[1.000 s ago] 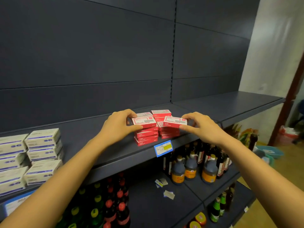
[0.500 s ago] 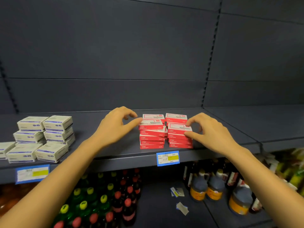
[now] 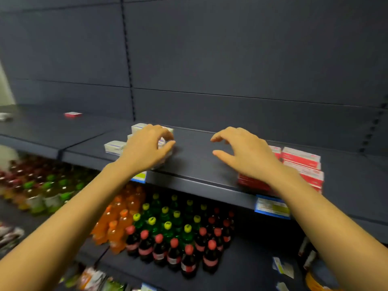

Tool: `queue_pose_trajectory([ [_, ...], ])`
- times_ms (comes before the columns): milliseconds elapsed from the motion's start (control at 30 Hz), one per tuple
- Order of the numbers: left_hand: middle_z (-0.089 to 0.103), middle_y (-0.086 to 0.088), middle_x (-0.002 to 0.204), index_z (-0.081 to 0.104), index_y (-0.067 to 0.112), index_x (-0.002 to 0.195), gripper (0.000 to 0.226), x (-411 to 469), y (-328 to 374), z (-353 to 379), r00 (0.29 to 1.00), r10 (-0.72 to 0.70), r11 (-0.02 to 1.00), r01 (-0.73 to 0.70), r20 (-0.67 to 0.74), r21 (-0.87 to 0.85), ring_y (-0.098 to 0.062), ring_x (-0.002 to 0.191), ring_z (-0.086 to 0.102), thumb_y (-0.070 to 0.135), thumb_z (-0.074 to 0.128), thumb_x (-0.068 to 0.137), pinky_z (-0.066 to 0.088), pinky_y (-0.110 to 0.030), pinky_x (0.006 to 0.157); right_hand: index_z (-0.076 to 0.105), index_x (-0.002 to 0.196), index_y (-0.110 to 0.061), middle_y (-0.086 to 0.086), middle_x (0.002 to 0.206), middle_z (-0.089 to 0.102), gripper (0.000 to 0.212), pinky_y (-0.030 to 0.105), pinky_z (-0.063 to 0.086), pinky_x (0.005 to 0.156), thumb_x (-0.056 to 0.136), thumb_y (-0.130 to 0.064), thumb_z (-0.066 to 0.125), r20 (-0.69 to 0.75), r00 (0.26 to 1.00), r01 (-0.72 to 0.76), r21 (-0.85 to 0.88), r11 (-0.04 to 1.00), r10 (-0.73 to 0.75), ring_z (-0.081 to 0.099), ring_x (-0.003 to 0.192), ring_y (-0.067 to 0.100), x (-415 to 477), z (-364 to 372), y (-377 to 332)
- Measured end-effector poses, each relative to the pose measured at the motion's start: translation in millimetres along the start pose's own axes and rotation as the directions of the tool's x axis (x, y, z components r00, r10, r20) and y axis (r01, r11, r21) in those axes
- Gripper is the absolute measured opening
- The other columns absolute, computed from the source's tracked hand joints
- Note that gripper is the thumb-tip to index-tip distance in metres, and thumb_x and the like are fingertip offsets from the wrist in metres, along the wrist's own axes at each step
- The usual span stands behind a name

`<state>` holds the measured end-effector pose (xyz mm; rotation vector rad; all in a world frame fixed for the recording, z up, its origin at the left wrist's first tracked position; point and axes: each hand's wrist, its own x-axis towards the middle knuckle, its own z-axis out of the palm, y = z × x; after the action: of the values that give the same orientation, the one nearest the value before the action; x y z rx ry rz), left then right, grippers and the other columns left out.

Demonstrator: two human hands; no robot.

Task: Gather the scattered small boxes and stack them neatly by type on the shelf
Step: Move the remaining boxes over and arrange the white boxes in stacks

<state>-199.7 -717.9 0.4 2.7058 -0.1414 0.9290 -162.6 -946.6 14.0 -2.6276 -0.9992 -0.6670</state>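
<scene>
White boxes with blue stripes point(image 3: 115, 147) are stacked on the dark shelf point(image 3: 197, 164) at centre left. My left hand point(image 3: 147, 149) hovers in front of that stack and hides much of it; its fingers are loosely curled and hold nothing. Two neat stacks of red boxes point(image 3: 300, 163) stand to the right. My right hand point(image 3: 246, 153) is spread and empty, partly covering the left red stack. One lone red box point(image 3: 72, 114) lies far left on the neighbouring shelf section. A pale box point(image 3: 5, 117) sits blurred at the left edge.
The shelf below holds rows of bottles with red caps point(image 3: 174, 247), green and yellow caps point(image 3: 165, 215) and orange drinks point(image 3: 117, 223). A blue price tag point(image 3: 271, 206) hangs on the shelf's front edge. Bare shelf lies between the white and red stacks.
Both hands have let go of the red stacks and moved left. The view has swung left, so my left hand is now at the white boxes and my right hand is left of the red stacks.
</scene>
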Motion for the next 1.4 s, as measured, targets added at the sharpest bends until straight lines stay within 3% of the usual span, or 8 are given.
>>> queue_pose_trajectory([
  [200,0.064,-0.001,0.108,0.063,0.017,0.104,0.026,-38.3,-63.6,-41.2,0.991,-0.134,0.975,0.137,-0.029,0.175,-0.02,0.102,0.054,0.035,0.05,0.091,0.044,-0.035,0.079,0.051,0.12,-0.03,-0.01,0.126,0.054,0.032,0.034,0.043,0.083,0.09,-0.037,0.052,0.033,0.98,0.193,0.125,0.973,-0.198,0.046,0.117,0.016,46.8,43.5,-63.8],
  [367,0.064,-0.002,0.106,0.062,0.015,0.105,0.029,-67.9,-120.7,-76.0,0.976,-0.217,0.942,0.219,-0.035,0.253,-0.018,0.1,0.054,0.036,0.05,0.091,0.048,-0.036,0.082,0.053,0.12,-0.03,-0.007,0.128,0.054,0.032,0.035,0.041,0.085,0.089,-0.037,0.052,0.048,0.957,0.274,0.189,0.943,-0.288,0.046,0.12,0.018,86.8,75.1,-127.7],
  [500,0.064,-0.002,0.105,0.062,0.015,0.103,0.027,-77.8,-174.4,-102.3,0.97,-0.239,0.917,0.243,-0.05,0.316,-0.018,0.099,0.055,0.036,0.05,0.091,0.043,-0.029,0.075,0.051,0.122,-0.029,-0.007,0.127,0.053,0.033,0.037,0.042,0.088,0.09,-0.038,0.051,0.051,0.938,0.326,0.205,0.923,-0.343,0.046,0.12,0.017,122.8,102.1,-177.9],
  [600,0.064,-0.003,0.108,0.061,0.015,0.105,0.028,-80.0,-220.9,-120.8,0.966,-0.253,0.905,0.254,-0.046,0.341,-0.019,0.1,0.055,0.036,0.049,0.091,0.042,-0.03,0.074,0.05,0.123,-0.03,-0.009,0.129,0.051,0.035,0.032,0.039,0.082,0.09,-0.04,0.051,0.068,0.937,0.324,0.208,0.923,-0.344,0.046,0.12,0.014,153.6,125.0,-214.4],
  [1033,0.064,-0.005,0.107,0.06,0.013,0.108,0.031,-77.9,-403.1,-157.3,0.968,-0.249,0.907,0.222,0.03,0.358,-0.019,0.099,0.055,0.036,0.048,0.092,0.042,-0.029,0.074,0.05,0.125,-0.026,-0.004,0.131,0.052,0.036,0.032,0.04,0.082,0.091,-0.037,0.051,0.124,0.958,0.229,0.213,0.95,-0.259,0.05,0.118,0.018,274.9,214.4,-349.0],
  [1400,0.063,-0.004,0.11,0.06,0.014,0.107,0.03,-53.2,-524.5,-157.1,0.956,-0.292,0.912,0.27,0.028,0.308,-0.02,0.101,0.055,0.036,0.049,0.091,0.05,-0.037,0.08,0.051,0.123,-0.024,-0.002,0.124,0.055,0.034,0.033,0.041,0.079,0.091,-0.035,0.05,0.259,0.951,0.131,0.16,0.978,-0.169,0.052,0.113,0.019,383.3,289.2,-375.2],
])
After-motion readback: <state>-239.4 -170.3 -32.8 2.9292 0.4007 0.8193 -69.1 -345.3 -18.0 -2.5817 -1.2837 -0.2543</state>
